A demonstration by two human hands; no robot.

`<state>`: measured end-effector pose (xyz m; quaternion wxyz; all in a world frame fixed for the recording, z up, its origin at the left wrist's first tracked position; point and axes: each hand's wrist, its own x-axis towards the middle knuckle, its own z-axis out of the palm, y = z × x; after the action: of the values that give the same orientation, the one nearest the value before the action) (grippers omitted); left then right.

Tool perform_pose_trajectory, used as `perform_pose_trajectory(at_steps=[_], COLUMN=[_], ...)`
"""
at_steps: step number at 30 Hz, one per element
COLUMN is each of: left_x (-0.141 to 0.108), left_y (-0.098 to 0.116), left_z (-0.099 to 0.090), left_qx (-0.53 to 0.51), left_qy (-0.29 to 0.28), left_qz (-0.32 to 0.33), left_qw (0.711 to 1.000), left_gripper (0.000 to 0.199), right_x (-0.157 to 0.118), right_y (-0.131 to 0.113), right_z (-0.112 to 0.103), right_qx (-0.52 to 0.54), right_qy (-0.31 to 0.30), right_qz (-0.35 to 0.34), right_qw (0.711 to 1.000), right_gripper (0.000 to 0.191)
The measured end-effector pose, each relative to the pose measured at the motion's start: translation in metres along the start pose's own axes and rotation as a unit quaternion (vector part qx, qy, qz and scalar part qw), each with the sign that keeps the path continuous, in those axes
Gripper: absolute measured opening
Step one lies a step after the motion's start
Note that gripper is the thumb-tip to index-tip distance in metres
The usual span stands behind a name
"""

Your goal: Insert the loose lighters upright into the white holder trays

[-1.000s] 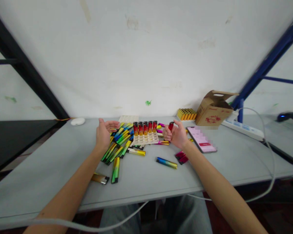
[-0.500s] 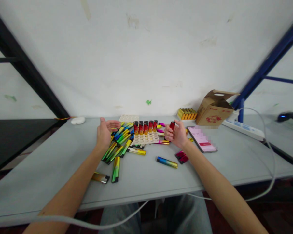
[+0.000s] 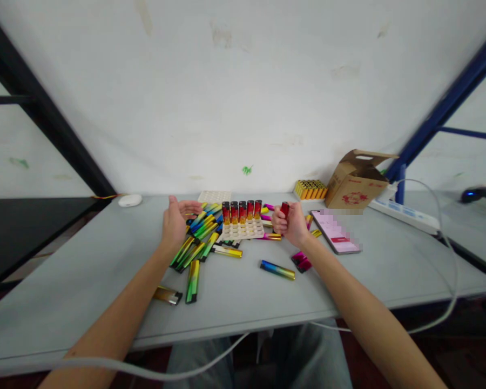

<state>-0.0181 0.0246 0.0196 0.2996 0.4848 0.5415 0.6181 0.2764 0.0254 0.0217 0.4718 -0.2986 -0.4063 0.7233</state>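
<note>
My right hand (image 3: 292, 223) is closed around a red battery (image 3: 284, 208), held upright above the table with its top showing. To the left of it stands a pale tray with holes (image 3: 243, 230), its back part filled with several upright red-and-gold batteries (image 3: 242, 212) with dark ends. My left hand (image 3: 175, 220) is open, fingers stretched to the right and nothing in them. It hovers at the left edge of a heap of shiny lighters (image 3: 204, 227) in green, yellow and blue. Below my right hand lie magenta lighters (image 3: 301, 261), partly covered by the forearm.
A blue-and-gold lighter (image 3: 277, 269) lies in front of the tray. At right are a phone (image 3: 335, 232), a cardboard box (image 3: 354, 186), a block of yellow batteries (image 3: 311, 189) and a power strip (image 3: 407, 215). Another pale tray (image 3: 214, 196) lies near the wall. A white case (image 3: 130, 200) sits left.
The fingers of my right hand have closed more tightly round the battery, with the thumb drawn in toward it. My left hand is almost still. The batteries in the tray look the same.
</note>
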Motion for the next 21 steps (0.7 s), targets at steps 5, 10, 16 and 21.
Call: perform_pose_trajectory(at_steps=[5, 10, 16, 21], left_x=[0.0002, 0.0, -0.0008, -0.0037], left_y=[-0.0017, -0.0023, -0.0009, -0.0016], left_z=[0.0009, 0.0012, 0.0012, 0.0022], left_qx=[0.006, 0.003, 0.012, 0.051], left_qy=[-0.004, 0.001, -0.007, -0.011], left_qz=[0.0, -0.003, -0.006, 0.013], left_qw=[1.0, 1.0, 1.0, 0.999], left_gripper=[0.082, 0.081, 0.081, 0.082], right_x=[0.0027, 0.0012, -0.0001, 0.0015], right_y=[0.0058, 0.0068, 0.0062, 0.011], right_z=[0.0037, 0.005, 0.0049, 0.0065], right_qx=[-0.011, -0.021, -0.026, -0.024], right_qy=[0.012, 0.005, -0.011, -0.01], right_qz=[0.009, 0.014, 0.019, 0.032], right_qw=[1.0, 1.0, 0.999, 0.999], right_gripper=[0.038, 0.033, 0.032, 0.033])
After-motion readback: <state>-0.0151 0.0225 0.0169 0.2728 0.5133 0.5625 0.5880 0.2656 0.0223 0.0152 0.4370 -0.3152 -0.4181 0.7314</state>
